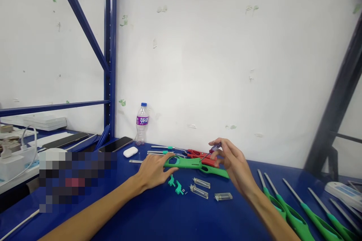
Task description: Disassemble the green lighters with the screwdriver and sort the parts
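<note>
My left hand is closed around the trigger-loop end of a green long-necked lighter, raised over the blue table. A small screwdriver with a purple handle is pinched in my right hand; its shaft slants down to the lighter's far end. Whether the tip touches a screw is too small to tell. Behind lie red lighter handles and a green handle piece. Nearer me are teal triggers, tiny loose parts, and three clear fuel tanks.
Several green lighters with metal necks line the right side. A bottle, a white earbud case and a phone stand or lie at the back left. A blue post rises there before the wall.
</note>
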Demonstrator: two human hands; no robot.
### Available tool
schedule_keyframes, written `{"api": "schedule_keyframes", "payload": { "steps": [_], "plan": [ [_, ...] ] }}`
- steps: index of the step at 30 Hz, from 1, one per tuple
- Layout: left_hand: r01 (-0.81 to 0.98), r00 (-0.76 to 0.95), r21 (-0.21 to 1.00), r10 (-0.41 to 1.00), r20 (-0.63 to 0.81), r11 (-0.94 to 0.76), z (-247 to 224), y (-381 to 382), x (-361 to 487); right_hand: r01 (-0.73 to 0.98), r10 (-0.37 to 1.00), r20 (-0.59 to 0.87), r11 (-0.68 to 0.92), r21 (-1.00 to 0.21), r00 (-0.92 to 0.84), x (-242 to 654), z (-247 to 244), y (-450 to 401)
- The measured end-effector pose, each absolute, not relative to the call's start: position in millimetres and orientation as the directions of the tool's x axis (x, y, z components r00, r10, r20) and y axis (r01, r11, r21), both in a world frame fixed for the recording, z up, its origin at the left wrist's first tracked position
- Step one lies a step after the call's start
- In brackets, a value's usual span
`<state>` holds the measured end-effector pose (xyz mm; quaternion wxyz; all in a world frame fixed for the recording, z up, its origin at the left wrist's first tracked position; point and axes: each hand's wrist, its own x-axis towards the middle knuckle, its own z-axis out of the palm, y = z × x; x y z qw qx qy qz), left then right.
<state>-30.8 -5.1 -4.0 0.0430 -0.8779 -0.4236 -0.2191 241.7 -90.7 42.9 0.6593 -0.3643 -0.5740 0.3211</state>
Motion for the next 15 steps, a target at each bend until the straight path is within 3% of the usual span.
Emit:
{"api": "schedule_keyframes", "payload": {
  "steps": [15],
  "plan": [
    [0.756,0.563,0.090,0.715,0.415,-0.648,-5.3,-7.3,-31.4,0.093,0.822,0.558,0.550,-0.830,0.115,240.8,41.7,-90.7]
  ]
}}
